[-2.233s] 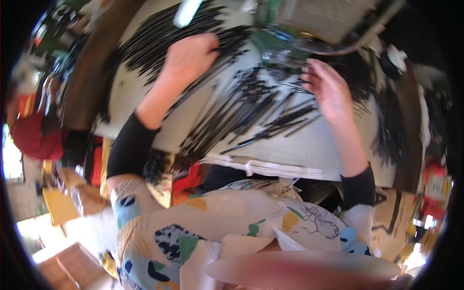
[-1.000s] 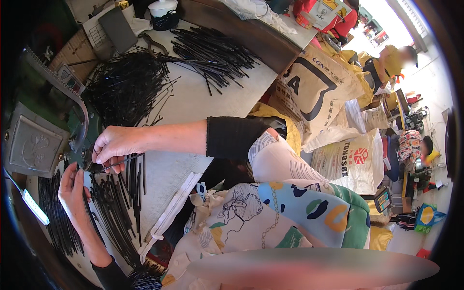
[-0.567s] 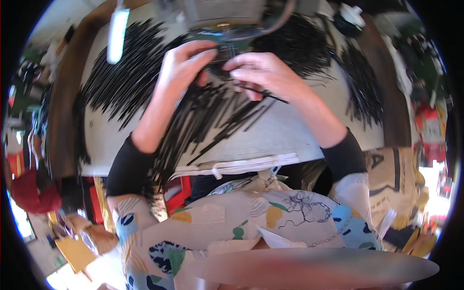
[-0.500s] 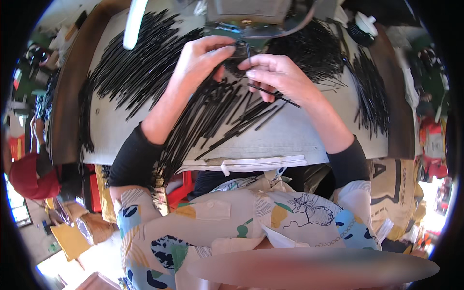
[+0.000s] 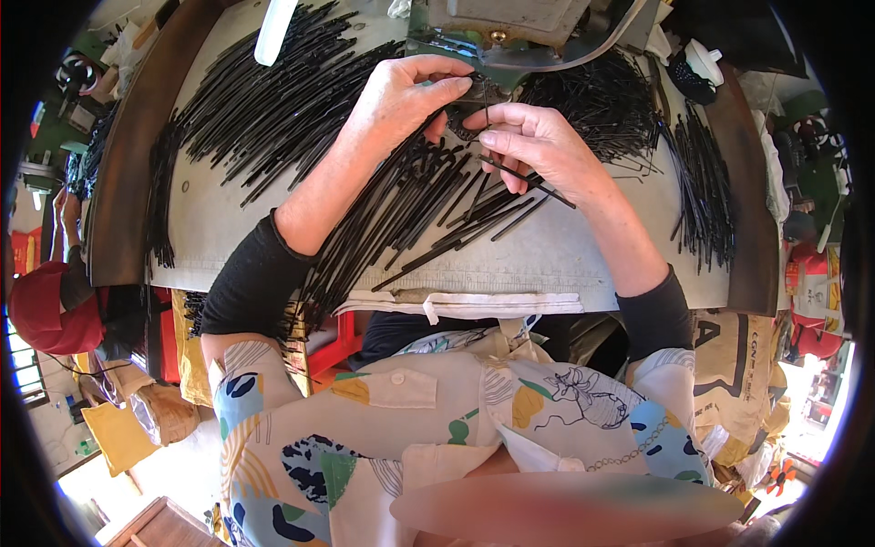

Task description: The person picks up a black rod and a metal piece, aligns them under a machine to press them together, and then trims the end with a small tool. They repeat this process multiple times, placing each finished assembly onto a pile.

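Note:
Beneath the machine head, my left hand (image 5: 401,100) has thumb and forefinger brought together at the end of a thin black piece; exactly what they pinch is partly hidden. Close by on the right, my right hand (image 5: 547,150) is closed, its fingertips on a thin upright black rod (image 5: 486,117). A second black rod (image 5: 547,190) lies slantwise across that hand's curled fingers, its end sticking out past the palm. Loose black rods (image 5: 383,214) fan out on the table below my left wrist, several crossing just under my right hand.
Over my hands stands a green machine with a metal housing (image 5: 506,20). A big heap of rods (image 5: 283,100) covers the table's left; a tangled pile (image 5: 592,100) and a bundle (image 5: 706,191) lie right. Brown boards (image 5: 128,191) edge the table. Another person (image 5: 59,305) sits far left.
My view has shifted slightly. Both hands stay close together under the machine, and the upright rod between them looks thinner and less distinct than before. The slanting rod remains in my right hand.

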The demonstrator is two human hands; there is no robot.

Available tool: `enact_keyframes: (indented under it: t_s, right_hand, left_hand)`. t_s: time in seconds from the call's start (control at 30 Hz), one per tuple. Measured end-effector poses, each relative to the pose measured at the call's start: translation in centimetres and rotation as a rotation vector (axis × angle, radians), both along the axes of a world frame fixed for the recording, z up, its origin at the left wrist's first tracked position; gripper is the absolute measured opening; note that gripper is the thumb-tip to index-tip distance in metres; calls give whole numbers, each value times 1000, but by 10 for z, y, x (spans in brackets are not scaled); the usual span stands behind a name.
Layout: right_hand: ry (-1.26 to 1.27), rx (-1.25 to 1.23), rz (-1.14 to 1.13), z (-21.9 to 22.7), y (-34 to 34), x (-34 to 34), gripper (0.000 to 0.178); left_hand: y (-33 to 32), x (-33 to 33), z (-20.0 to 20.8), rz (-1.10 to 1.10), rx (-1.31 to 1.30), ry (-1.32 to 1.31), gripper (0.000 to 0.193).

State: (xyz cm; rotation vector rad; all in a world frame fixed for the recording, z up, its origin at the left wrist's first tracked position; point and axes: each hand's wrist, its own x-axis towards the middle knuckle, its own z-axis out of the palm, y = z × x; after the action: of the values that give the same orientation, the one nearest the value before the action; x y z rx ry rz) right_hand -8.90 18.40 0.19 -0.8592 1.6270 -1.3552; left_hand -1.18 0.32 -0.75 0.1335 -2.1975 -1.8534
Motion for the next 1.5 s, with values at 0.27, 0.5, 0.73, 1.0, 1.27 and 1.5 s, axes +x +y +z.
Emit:
enact_keyframes:
  t_s: [0.27,0.5,0.73,1.0,1.27,1.5]
  right_hand:
    - [12,-10,-23,1,-2,-4,31]
    - [40,2,-46,0,-3,0,32]
    - [7,-2,-32,-3,-2,-1,31]
    - [31,-21,-47,-2,-2,-2,30]
    - [11,-33,-74,-5,-1,0,32]
    - [-223,-63,-34,-4,-1,1,33]
  left_hand:
    - [-2,-5,1,5,-61,11,30]
    - [-2,-4,3,-4,-78,-1,28]
    - [-3,-4,1,-13,-105,-44,28]
    - [-2,-6,4,-7,-93,-9,30]
    - [-3,-7,2,-12,-57,6,30]
    - [-2,-1,12,-72,-73,-213,37]
